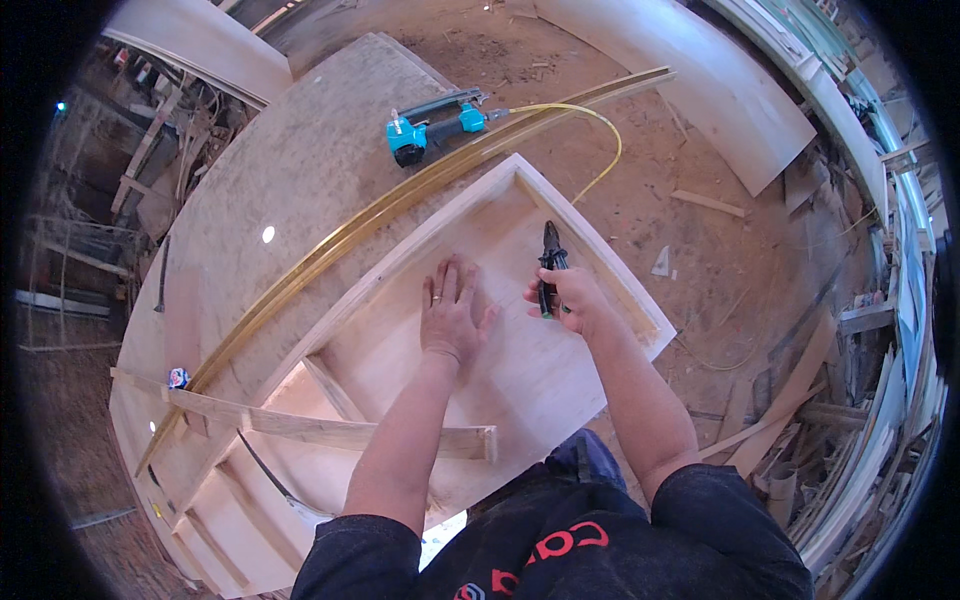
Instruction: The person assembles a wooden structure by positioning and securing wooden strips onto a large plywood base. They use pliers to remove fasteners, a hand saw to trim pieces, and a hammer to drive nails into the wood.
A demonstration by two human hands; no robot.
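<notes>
The right hand (572, 292) has its grip wrapped around black pliers (551, 250), which point away from the body, above the shallow wooden frame (602, 262). The left hand (452, 315) holds nothing; its grip is stretched out flat on the smooth, pale board (520, 380) inside, maybe to keep it still. Beyond, a long, shiny, gold-coloured strip (350, 228) and a blue nail gun (402, 134) lie on the grey worktop (320, 150).

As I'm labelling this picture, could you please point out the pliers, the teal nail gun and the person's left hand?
Pliers (552, 259), head view: around the pivot.
Teal nail gun (441, 132), head view: on its dark grip.
Left hand (450, 315), head view: on its back.
</notes>
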